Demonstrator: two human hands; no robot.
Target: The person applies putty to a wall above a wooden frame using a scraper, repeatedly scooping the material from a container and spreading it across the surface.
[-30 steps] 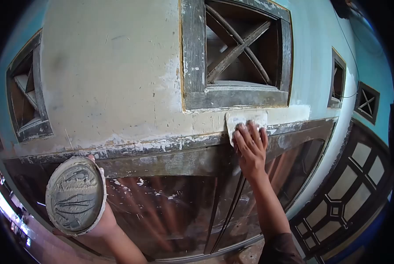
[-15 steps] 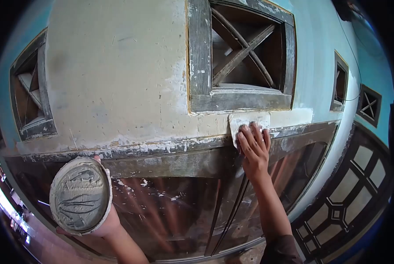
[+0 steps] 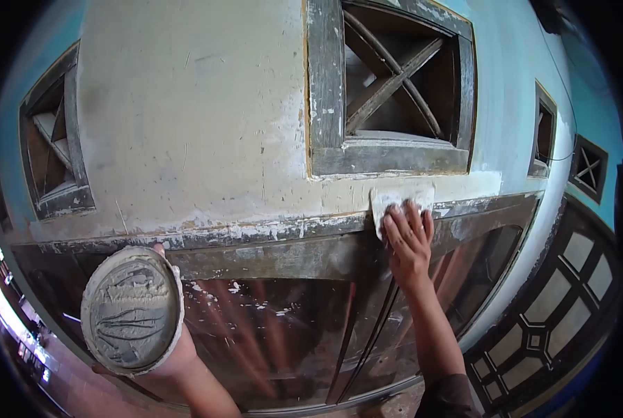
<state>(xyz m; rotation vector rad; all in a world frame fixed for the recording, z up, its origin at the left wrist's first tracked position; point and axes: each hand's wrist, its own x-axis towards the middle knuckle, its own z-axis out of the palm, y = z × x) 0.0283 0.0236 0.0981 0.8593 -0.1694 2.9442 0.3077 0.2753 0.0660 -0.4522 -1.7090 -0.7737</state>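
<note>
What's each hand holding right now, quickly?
Left hand: holding a round dish with grey paste in it.
Right hand: holding a flat pale scraper against the wall.

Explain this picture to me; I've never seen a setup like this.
There is no machine here: a person works with two bare hands. The camera sits on their head, looking forward and down, and its wide lens bends straight lines. The left hand holds a round dish with greyish paste inside. The right hand holds a flat pale scraper against the wall, just below a worn wooden frame with crossed bars. Pale patches and scratches mark the wall; white flecks dot the dark glass below.
</note>
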